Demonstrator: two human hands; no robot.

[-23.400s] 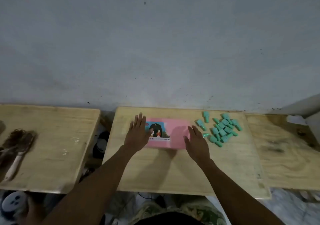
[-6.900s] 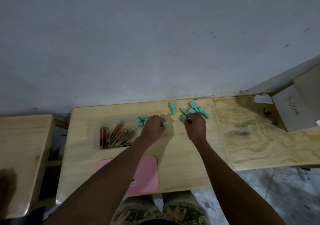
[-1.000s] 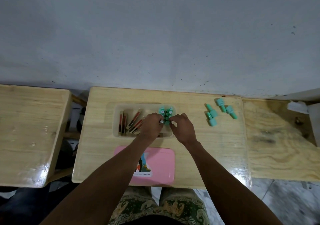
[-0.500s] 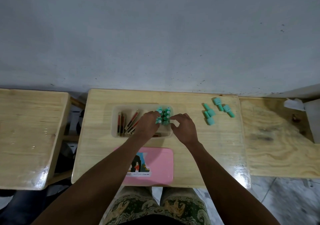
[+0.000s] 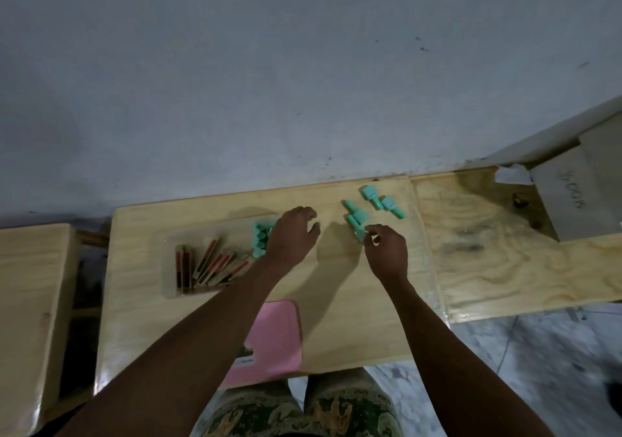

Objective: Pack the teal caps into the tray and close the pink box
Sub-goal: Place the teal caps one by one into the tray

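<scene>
Pinching a teal cap [image 5: 360,233], it seems, your right hand [image 5: 387,251], your left hand [image 5: 292,238] loosely curled, empty, over the tray [image 5: 168,261], pink box lid [image 5: 279,329] nearest you.

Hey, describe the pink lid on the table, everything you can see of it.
The pink lid is a flat rectangle with rounded corners, plastic by its look, lying at the wooden table's near edge, apart from the clear tray. A printed label shows near its front, mostly hidden. The left forearm crosses over its left part; only the table visibly touches it.
</scene>
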